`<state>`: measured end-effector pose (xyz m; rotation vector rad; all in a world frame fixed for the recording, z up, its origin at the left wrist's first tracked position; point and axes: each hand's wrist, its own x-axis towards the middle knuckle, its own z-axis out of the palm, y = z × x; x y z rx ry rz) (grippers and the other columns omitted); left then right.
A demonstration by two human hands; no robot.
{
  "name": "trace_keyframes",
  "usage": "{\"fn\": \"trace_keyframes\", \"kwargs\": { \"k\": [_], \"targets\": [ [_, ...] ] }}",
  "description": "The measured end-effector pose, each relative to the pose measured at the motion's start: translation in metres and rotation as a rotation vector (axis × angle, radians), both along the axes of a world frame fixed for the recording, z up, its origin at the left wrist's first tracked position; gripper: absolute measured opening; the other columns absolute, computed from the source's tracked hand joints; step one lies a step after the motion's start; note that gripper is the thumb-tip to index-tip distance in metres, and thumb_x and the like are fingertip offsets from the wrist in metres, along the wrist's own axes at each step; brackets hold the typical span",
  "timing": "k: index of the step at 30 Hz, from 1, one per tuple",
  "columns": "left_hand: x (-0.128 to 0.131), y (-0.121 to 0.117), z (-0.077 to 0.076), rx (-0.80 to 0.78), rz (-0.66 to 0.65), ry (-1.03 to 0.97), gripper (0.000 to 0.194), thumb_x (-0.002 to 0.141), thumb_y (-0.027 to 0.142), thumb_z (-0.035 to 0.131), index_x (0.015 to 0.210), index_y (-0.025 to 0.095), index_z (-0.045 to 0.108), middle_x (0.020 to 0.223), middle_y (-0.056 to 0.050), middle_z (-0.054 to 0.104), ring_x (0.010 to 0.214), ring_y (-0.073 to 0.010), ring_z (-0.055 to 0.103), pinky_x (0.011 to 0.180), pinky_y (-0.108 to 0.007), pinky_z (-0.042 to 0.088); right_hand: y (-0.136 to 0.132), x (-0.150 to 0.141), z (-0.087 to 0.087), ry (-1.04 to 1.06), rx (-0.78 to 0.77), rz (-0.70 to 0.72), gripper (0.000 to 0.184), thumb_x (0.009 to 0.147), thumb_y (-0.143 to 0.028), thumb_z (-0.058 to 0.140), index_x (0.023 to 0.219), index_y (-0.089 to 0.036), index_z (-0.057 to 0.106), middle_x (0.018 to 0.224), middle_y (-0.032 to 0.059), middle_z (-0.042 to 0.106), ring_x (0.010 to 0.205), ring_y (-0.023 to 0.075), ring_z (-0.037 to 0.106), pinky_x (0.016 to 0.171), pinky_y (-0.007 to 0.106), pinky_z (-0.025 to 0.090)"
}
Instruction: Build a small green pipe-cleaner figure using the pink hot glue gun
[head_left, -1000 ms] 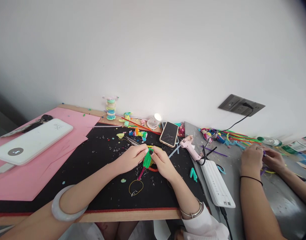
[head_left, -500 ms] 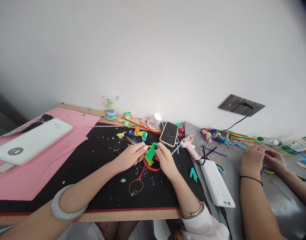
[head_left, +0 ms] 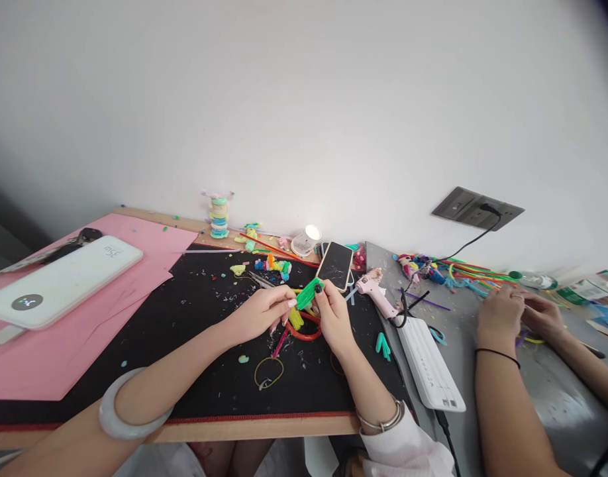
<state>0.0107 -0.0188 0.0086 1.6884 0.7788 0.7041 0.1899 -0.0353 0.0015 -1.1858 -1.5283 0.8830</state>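
Note:
Between my two hands, over the black mat [head_left: 204,371], is a flat bundle of bright green pipe cleaners [head_left: 309,294]. My left hand [head_left: 264,310] pinches its lower left end between thumb and fingers. At the upper right end, my right hand [head_left: 334,317] grips it with thumb and fingertips. Just below lie a yellow pipe cleaner piece [head_left: 296,319], a red-orange loop [head_left: 306,336] and a magenta stick [head_left: 280,344]. Partly behind my left hand are scissors [head_left: 261,281]. A rubber band [head_left: 269,373] rests nearer the mat's front edge.
A phone [head_left: 336,266], a pink glue gun [head_left: 377,296] and a white power strip [head_left: 429,364] stand to the right. A power bank [head_left: 65,281] sits on pink paper [head_left: 46,371] at left. Another person's hands [head_left: 520,315] work at far right. A paper cup [head_left: 304,242] stands near the wall.
The green bundle has turned from nearly upright to a flatter slant, rising to the right. My right hand has shifted slightly right, and more of the red-orange loop shows.

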Motion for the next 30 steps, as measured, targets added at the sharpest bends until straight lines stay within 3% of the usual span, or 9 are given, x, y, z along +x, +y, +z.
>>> {"fn": "trace_keyframes", "kwargs": {
  "k": [10,18,25,30],
  "targets": [
    [-0.0002,-0.0015,0.0032,0.077,0.067,0.018,0.021,0.090,0.035,0.038,0.082,0.019,0.048,0.064,0.005,0.052,0.044,-0.0077,0.045,0.048,-0.021,0.037,-0.0009,-0.0031,0.0005,0.089,-0.037,0.074,0.034,0.091,-0.048,0.038,0.071,-0.020,0.041,0.060,-0.0045,0.029,0.053,0.0105,0.026,0.049,0.025,0.023],
    [0.0009,-0.0009,0.0009,0.039,0.054,-0.026,0.023,0.090,0.037,0.038,0.085,0.018,0.050,0.066,0.003,0.054,0.045,-0.0074,0.045,0.047,-0.021,0.037,0.0005,-0.0034,-0.0070,0.172,-0.109,0.162,0.046,0.087,-0.061,0.033,0.069,-0.019,0.042,0.059,-0.0032,0.033,0.052,0.0107,0.028,0.048,0.025,0.023],
    [0.0001,-0.0009,0.0016,0.057,0.079,-0.027,0.023,0.090,0.037,0.038,0.087,0.018,0.051,0.066,0.004,0.053,0.046,-0.0079,0.046,0.048,-0.021,0.038,-0.0007,-0.0025,-0.0006,0.099,-0.093,0.211,0.032,0.088,-0.045,0.045,0.071,-0.018,0.045,0.061,-0.0040,0.035,0.054,0.0096,0.029,0.051,0.024,0.026],
    [-0.0001,-0.0001,0.0014,0.135,0.096,0.046,0.022,0.091,0.035,0.037,0.088,0.019,0.052,0.065,0.004,0.053,0.046,-0.0083,0.046,0.050,-0.021,0.039,0.0000,-0.0029,-0.0051,0.023,-0.105,0.209,0.029,0.089,-0.044,0.045,0.078,-0.018,0.050,0.063,-0.0037,0.038,0.055,0.0097,0.031,0.050,0.022,0.027]
  ]
}}
